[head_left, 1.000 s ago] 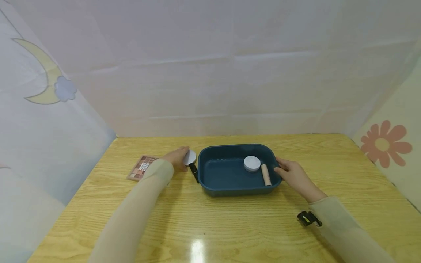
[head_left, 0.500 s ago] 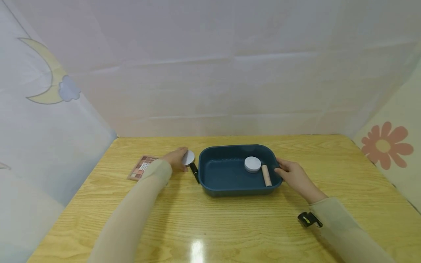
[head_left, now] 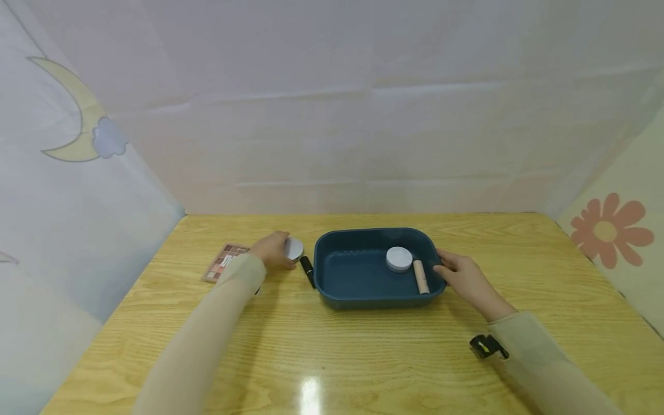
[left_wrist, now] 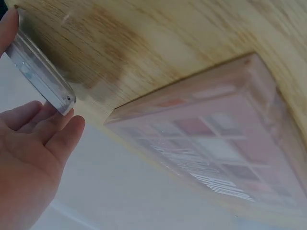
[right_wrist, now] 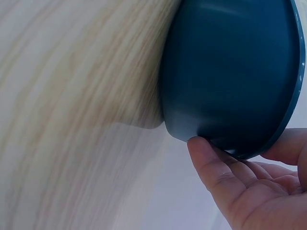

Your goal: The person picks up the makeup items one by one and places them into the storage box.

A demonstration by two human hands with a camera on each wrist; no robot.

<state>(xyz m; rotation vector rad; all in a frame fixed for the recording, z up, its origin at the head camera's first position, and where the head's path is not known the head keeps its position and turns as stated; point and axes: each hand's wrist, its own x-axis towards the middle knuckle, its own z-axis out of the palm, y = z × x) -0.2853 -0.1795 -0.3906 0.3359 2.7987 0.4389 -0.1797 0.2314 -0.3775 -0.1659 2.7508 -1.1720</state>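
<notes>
- Hanging behind everything is a pale cloth backdrop (head_left: pixel 332 127), with a yellow moon (head_left: pixel 78 115) on the left and a reddish flower (head_left: pixel 612 230) on the right.
- Table (head_left: pixel 394 363) is light wood grain, with a bright glare spot near the front edge of the head view.
- Pale sleeves (head_left: pixel 202 334) on both arms come in from the bottom, and a small black device (head_left: pixel 485 346) sits by the right one.
- Tray (head_left: pixel 358 279) is dark blue with rounded corners, sitting on the table in the middle.
- Right hand (head_left: pixel 463 282) has a grip on the tray's right end, thumb at the rim and fingers against the outer wall.
- Left hand (head_left: pixel 272 249) is pinching a round white jar, thumb on one side, fingers on the other.
- Palette (head_left: pixel 228 259) lies flat on the table left of that hand, partly covered by the sleeve in the head view.
- White jar (head_left: pixel 294 249) in the pinch is left of the tray; can't tell if it's touching the table.
- Second jar (head_left: pixel 399 259), also white and round, is inside the tray towards the right end.
- Beige tube (head_left: pixel 421 277) lies beside it in the tray.
- Black tube (head_left: pixel 307 271) lies slanted on the table, right by the tray's left end; can't tell if they touch.
</notes>
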